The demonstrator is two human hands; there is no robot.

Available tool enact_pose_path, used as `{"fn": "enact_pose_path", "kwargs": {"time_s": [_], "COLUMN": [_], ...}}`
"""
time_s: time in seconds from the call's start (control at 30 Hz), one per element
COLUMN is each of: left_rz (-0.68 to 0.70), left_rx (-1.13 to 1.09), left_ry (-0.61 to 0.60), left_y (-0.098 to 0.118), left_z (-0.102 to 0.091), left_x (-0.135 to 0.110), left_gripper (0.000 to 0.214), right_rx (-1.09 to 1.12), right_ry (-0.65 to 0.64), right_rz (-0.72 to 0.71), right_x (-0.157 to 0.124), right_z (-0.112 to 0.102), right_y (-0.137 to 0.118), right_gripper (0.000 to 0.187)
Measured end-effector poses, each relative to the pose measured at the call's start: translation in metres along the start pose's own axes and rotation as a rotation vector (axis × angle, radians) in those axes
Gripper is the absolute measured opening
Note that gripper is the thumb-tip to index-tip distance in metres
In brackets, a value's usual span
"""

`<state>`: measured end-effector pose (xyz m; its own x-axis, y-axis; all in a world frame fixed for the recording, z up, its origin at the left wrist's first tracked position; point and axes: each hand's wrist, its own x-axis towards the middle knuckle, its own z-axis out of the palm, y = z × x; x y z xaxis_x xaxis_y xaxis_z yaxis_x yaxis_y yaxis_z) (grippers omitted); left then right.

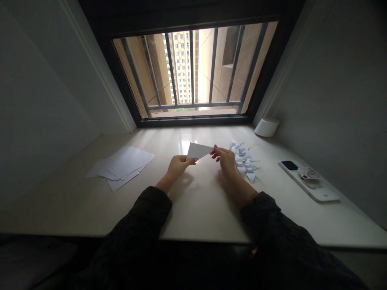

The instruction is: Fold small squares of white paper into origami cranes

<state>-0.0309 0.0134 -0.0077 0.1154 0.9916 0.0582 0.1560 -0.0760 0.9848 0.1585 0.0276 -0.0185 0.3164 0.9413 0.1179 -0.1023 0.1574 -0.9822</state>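
In the head view, both my hands hold up a white paper triangle [198, 151], a sheet folded on the diagonal. My left hand [179, 167] pinches its lower left corner between thumb and fingers. My right hand [224, 158] pinches the pointed right end. The paper is raised above the desk, and its far side faces away from me. Just right of my right hand lies a heap of small white origami cranes [243, 160], close to my fingers but apart from them.
A loose stack of white paper sheets [122, 167] lies left of my hands on the pale desk [199, 217]. A smartphone with a round grip [308, 181] lies at the right, and a white cylindrical cup [266, 127] stands in the far right corner. Walls flank the desk, and a barred window [193, 72] is behind it.
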Motion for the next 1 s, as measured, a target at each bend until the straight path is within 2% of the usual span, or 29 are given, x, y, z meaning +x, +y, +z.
{"fn": "enact_pose_path", "kwargs": {"time_s": [0.07, 0.17, 0.23, 0.3, 0.4, 0.47, 0.53, 0.6, 0.7, 0.77, 0.87, 0.93, 1.0], "left_rz": [0.029, 0.086, 0.114, 0.157, 0.252, 0.300, 0.322, 0.324, 0.339, 0.329, 0.228, 0.152, 0.114], "left_rx": [0.072, 0.303, 0.523, 0.748, 0.988, 1.069, 1.104, 1.081, 0.891, 0.701, 0.402, 0.201, 0.051], "left_ry": [0.017, 0.064, 0.104, 0.145, 0.147, 0.128, 0.126, 0.153, 0.228, 0.283, 0.337, 0.311, 0.175], "left_y": [0.002, 0.006, 0.010, 0.015, 0.018, 0.018, 0.017, 0.016, 0.017, 0.016, 0.011, 0.006, 0.003], "left_z": [-0.004, -0.010, -0.013, -0.016, -0.018, -0.018, -0.017, -0.016, -0.016, -0.017, -0.017, -0.014, -0.008], "left_x": [-0.001, -0.003, -0.004, -0.006, -0.007, -0.007, -0.007, -0.007, -0.008, -0.006, -0.001, 0.002, 0.002], "left_gripper": [0.035, 0.035, 0.035, 0.035, 0.037, 0.039, 0.041, 0.040, 0.035, 0.051, 0.074, 0.068, 0.044], "right_rx": [-0.044, -0.136, -0.265, -0.392, -0.581, -0.684, -0.723, -0.697, -0.609, -0.524, -0.350, -0.254, -0.222], "right_ry": [-0.003, -0.011, -0.076, -0.209, -0.306, -0.344, -0.385, -0.417, -0.399, -0.362, -0.321, -0.313, -0.325], "right_rz": [-0.028, -0.134, -0.257, -0.330, -0.335, -0.303, -0.277, -0.253, -0.204, -0.158, -0.063, -0.020, -0.028], "right_x": [-0.001, -0.003, -0.005, -0.009, -0.013, -0.015, -0.016, -0.016, -0.015, -0.015, -0.018, -0.020, -0.022], "right_z": [0.001, 0.002, 0.004, 0.005, 0.005, 0.005, 0.004, 0.004, 0.003, 0.004, 0.007, 0.010, 0.012], "right_y": [-0.002, -0.006, -0.008, -0.010, -0.008, -0.007, -0.006, -0.007, -0.009, -0.010, -0.008, -0.005, -0.002], "right_gripper": [0.046, 0.054, 0.052, 0.051, 0.040, 0.034, 0.036, 0.038, 0.040, 0.040, 0.043, 0.047, 0.048]}}
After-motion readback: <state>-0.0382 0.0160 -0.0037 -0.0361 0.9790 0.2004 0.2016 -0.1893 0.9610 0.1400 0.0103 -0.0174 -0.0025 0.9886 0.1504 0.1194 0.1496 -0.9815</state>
